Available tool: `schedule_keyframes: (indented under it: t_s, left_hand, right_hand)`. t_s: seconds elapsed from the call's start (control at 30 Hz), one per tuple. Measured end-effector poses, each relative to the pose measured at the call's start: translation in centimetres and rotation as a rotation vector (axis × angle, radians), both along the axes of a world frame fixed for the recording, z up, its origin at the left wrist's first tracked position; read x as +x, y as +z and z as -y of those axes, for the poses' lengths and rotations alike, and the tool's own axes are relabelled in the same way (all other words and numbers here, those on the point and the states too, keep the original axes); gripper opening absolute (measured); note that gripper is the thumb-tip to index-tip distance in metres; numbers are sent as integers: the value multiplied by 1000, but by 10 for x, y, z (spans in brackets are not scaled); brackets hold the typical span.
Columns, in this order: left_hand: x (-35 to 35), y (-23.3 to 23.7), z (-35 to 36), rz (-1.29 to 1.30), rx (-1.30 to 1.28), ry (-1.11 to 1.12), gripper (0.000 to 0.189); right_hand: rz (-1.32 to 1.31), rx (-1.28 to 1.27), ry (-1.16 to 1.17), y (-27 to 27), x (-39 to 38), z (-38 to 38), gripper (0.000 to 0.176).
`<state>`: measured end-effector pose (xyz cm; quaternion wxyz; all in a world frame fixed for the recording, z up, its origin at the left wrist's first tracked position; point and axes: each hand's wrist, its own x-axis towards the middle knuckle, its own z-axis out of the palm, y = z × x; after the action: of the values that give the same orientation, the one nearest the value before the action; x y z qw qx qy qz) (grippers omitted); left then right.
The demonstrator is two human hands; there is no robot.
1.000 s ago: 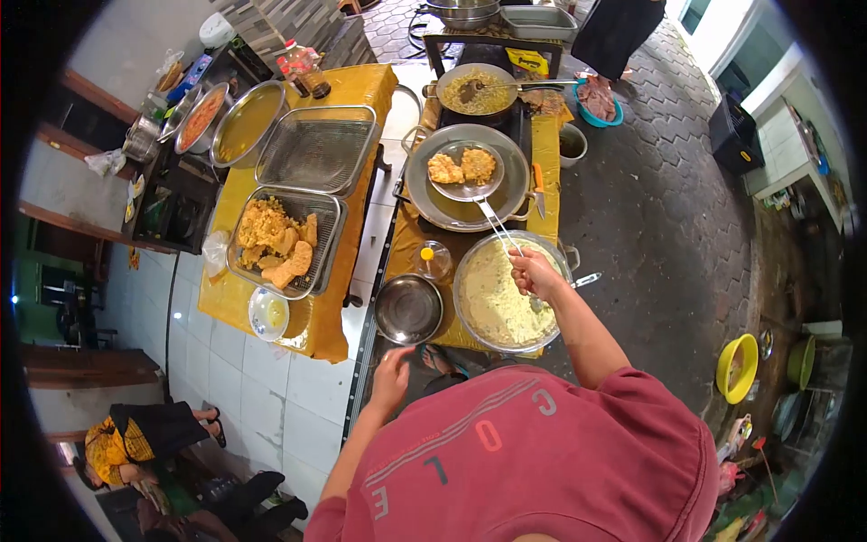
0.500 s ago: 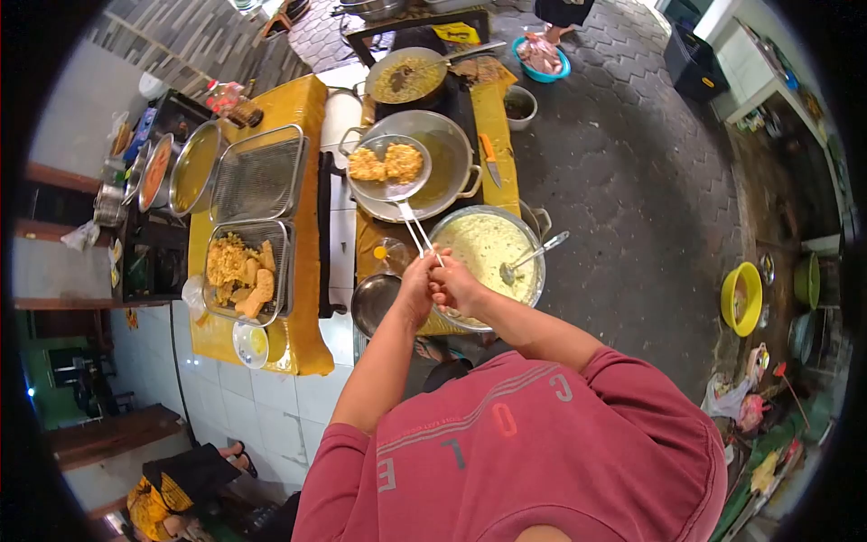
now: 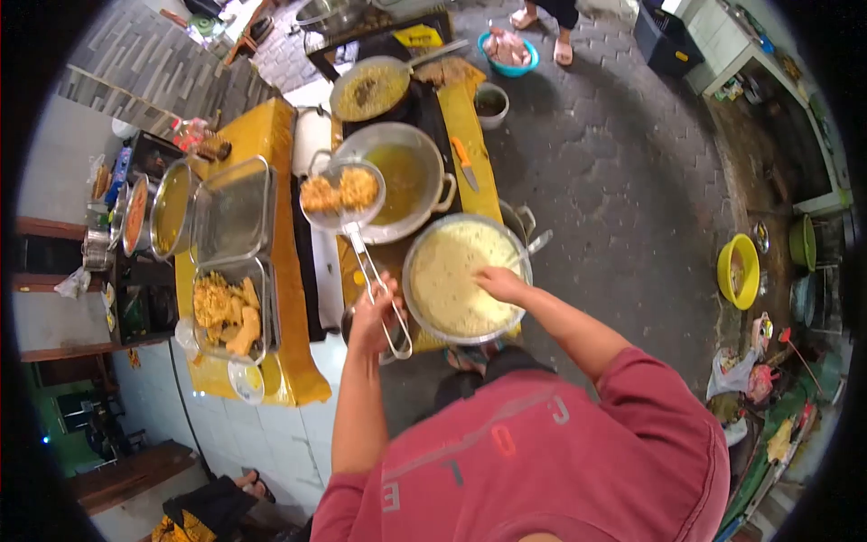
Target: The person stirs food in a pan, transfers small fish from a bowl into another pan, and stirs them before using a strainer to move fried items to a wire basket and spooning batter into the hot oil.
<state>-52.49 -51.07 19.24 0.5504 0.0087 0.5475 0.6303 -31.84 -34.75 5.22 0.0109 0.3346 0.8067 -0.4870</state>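
Fritters point(image 3: 358, 188) golden-orange, lumpy; two in metal strainer point(image 3: 352, 217)

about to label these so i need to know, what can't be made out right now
All in the head view:
- Right hand: motion blur leaves unclear whether its fingertips dip into the pale mixture.
- Spoon: its lower end can't be made out at the mixture.
- Person in sandals: upper body cut off by the top edge.
- Shirt: the small print is blurred.
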Motion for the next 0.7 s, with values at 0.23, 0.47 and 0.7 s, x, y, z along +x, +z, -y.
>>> schedule_keyframes:
  t_s: [0.23,0.47,0.7]
  left_hand:
    - [-7,-12,19,99,-5,28,39]
    - [-5,-4,30,55,-8,-9,45]
    - [-12,-7,35,82,-2,4,44]
  right_hand:
    - [777,608,229,-34,42,-84,43]
    - [968,640,376,-90,45,-101,29]
    - [910,546,317,-93,81,-59,28]
